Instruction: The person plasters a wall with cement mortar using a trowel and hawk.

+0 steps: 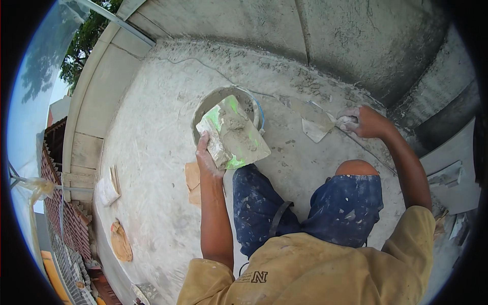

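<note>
Clamping one board in left grip over one bucket, one trowel in right grip

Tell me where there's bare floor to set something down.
The widest free patch is the grey concrete floor left of the round grey mortar bucket, reaching to the folded whitish sack and the flat brown piece. It's crowded right of the bucket: pale flat-bladed tool, right hand and thin grey cable.

A green, mortar-smeared board tilts above a round bucket, a whitish-bladed trowel well to its right.
</note>
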{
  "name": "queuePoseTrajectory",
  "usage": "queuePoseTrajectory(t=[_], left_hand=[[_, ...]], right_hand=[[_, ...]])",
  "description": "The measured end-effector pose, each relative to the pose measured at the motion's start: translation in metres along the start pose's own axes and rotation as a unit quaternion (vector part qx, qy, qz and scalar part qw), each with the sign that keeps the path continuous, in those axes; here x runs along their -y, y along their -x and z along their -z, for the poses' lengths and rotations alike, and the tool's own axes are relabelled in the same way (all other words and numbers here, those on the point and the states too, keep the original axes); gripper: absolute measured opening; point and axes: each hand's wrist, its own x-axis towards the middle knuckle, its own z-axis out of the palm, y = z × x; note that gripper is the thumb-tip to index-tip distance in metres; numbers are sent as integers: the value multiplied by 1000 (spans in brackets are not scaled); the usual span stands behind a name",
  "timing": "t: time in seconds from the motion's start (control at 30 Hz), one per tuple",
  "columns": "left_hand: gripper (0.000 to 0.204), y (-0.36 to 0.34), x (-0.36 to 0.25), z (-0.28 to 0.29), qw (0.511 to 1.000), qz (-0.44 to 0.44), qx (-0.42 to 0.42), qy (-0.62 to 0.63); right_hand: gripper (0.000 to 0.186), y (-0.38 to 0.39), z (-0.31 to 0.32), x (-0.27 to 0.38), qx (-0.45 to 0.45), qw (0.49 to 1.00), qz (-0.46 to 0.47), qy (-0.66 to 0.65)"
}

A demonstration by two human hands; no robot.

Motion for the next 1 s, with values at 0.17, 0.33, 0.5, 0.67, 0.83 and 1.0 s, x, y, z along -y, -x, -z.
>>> queuePoseTrajectory(t=[0.17, 0.33, 0.5, 0.67, 0.83, 1.0], left_hand=[[48, -5, -5, -6, 996, 80, 23, 7], [42, -14, -4, -6, 992, 124, 27, -25], [37, -21, 6, -19, 987, 120, -25, -99], [37, -47, 20, -15, 989, 119, -29, -81], [38, -72, 25, -30, 986, 93, -51, -128], [39, -78, -2, -50, 993, 18, -82, -87]], right_hand=[[35, 1, 2, 35, -86, 996, 17, -17], [42, -22, -2, 75, 47, 980, 49, 185], [45, -25, -13, 82, 83, 971, 99, 203], [44, -19, -22, 78, 123, 969, 94, 191], [29, -27, -27, 27, 177, 969, 164, -45], [28, -8, -43, 26, 194, 944, 177, -201]])
